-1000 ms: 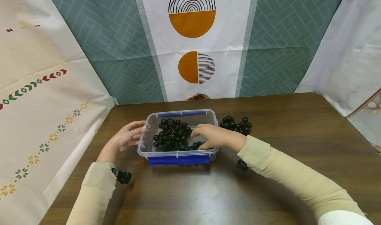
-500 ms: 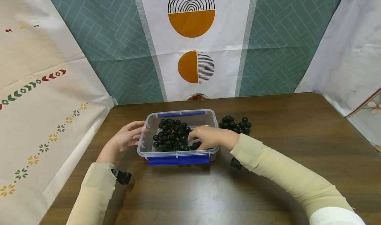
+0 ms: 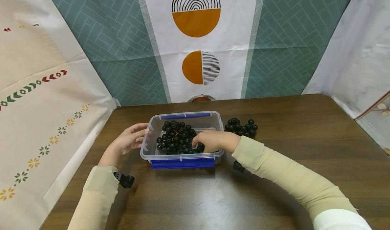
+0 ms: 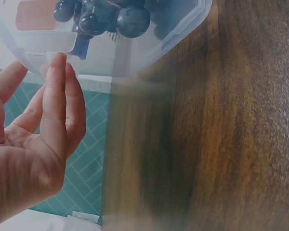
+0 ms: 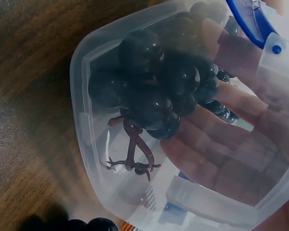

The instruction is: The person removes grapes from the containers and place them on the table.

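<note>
A clear plastic container (image 3: 181, 156) with blue clips sits on the table, holding dark grapes (image 3: 173, 138) on its left side. My right hand (image 3: 214, 140) reaches inside over the right wall. Its fingers and thumb curl round a small bunch of dark grapes (image 5: 147, 96), whose brown stem (image 5: 135, 144) shows through the clear wall in the right wrist view. My left hand (image 3: 132, 139) is at the container's left end, its fairly straight fingertips touching the outside near the rim, as the left wrist view (image 4: 58, 110) also shows on that hand.
Another bunch of dark grapes (image 3: 242, 128) lies on the brown wooden table (image 3: 292, 132), just right of the container. Patterned cloth (image 3: 274, 47) hangs behind the table, and an embroidered cloth (image 3: 45, 121) lines the left side.
My right hand has moved slightly left and down into the container, and its fingers and thumb have closed round the grapes. The left hand and container have stayed in place.
</note>
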Motion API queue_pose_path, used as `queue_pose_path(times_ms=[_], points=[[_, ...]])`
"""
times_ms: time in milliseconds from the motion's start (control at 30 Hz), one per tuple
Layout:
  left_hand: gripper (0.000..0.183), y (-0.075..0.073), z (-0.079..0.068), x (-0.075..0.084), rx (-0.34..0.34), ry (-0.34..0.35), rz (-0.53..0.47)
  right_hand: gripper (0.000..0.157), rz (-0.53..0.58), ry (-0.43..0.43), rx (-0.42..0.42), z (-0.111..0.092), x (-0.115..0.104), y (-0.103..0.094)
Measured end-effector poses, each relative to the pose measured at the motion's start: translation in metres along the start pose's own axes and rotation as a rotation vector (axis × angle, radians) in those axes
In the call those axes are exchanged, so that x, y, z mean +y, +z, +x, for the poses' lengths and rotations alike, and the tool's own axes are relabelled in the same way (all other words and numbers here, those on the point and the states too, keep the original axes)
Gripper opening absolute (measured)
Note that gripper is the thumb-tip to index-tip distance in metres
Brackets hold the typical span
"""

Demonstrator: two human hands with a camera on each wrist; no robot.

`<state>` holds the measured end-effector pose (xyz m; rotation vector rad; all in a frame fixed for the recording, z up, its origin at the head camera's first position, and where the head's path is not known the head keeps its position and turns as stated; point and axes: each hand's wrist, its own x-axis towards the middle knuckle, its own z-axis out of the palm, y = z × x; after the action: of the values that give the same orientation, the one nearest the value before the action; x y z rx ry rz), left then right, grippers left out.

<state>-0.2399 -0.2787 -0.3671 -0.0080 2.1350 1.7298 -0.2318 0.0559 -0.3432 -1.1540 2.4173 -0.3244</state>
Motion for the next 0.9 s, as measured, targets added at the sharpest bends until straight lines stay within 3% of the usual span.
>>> queue_pose_path(times_ms=[367, 667, 900], points=[[0.052, -0.001, 0.002, 0.0, 0.014, 0.001, -0.015, 0.04, 0.047, -0.007, -0.057, 0.007, 0.005, -0.003], [0.051, -0.001, 0.0, 0.0, 0.009, -0.006, -0.034, 0.048, 0.08, 0.033, -0.16, 0.015, 0.007, -0.004], [0.048, 0.0, 0.002, -0.002, -0.006, -0.005, -0.046, 0.046, 0.087, 0.022, -0.164, 0.017, 0.011, -0.001]])
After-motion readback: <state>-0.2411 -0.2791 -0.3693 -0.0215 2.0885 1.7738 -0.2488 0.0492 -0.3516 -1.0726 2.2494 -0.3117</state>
